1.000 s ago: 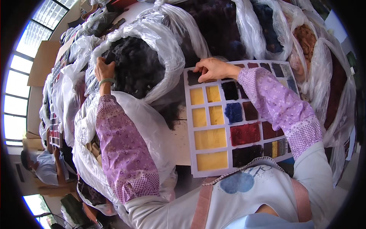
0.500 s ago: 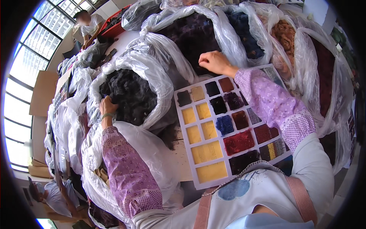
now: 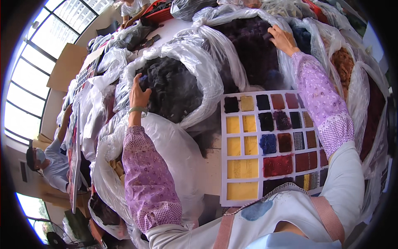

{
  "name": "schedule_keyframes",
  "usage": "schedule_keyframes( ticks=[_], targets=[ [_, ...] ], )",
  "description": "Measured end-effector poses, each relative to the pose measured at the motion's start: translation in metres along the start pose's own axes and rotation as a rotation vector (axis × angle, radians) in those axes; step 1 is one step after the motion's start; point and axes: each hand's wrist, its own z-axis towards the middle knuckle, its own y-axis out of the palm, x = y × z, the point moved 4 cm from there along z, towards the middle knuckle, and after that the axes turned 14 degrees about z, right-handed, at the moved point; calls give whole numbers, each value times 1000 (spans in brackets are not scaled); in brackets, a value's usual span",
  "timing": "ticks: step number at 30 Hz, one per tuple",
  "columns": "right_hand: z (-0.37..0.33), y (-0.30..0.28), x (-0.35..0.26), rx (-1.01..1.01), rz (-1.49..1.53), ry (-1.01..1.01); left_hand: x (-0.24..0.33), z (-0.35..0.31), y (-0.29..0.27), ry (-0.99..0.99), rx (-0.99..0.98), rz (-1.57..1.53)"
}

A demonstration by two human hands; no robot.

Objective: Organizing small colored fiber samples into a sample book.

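Observation:
My left hand [image 3: 139, 95] is at the left rim of a clear plastic bag [image 3: 207, 79] filled with black fluffy fibre [image 3: 174, 91]. Its thumb and fingers stand apart, with nothing seen between them. Farther off, my right hand [image 3: 284, 40] reaches to the right side of another bag, full of dark purple fibre [image 3: 253, 50]. The fingers there are bent but spread, and no held thing shows. In front of me lies a white-framed board [image 3: 224, 166] with square pads in yellow, black, blue, red and brown. My right forearm crosses over its right side.
More plastic bags stand close around, one with orange-brown fibre [image 3: 342, 68] and one with dark red fibre [image 3: 371, 120]. A second board of colour squares [image 3: 85, 76] leans at the left. One co-worker [image 3: 56, 162] is at the left; another [image 3: 133, 7] is at the far end.
My left hand has gone from closed fingers at the black fibre to spread fingers at the bag's rim. My right hand has reached farther out and its fingers have opened. The view has shifted.

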Motion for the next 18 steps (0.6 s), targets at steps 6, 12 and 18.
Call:
schedule_keyframes(
  ticks=[6,12,18],
  targets=[
    [-28,-45,-38,221,279,-23,-6,-1,-24,-109,75,-328],
    [-117,-72,-169,-289,1027,134,18,-22,-3,-196,-31,-723],
    [-157,-38,-203,-491,1244,389,19,-48,7,-502,-65,-1161]
  ],
)
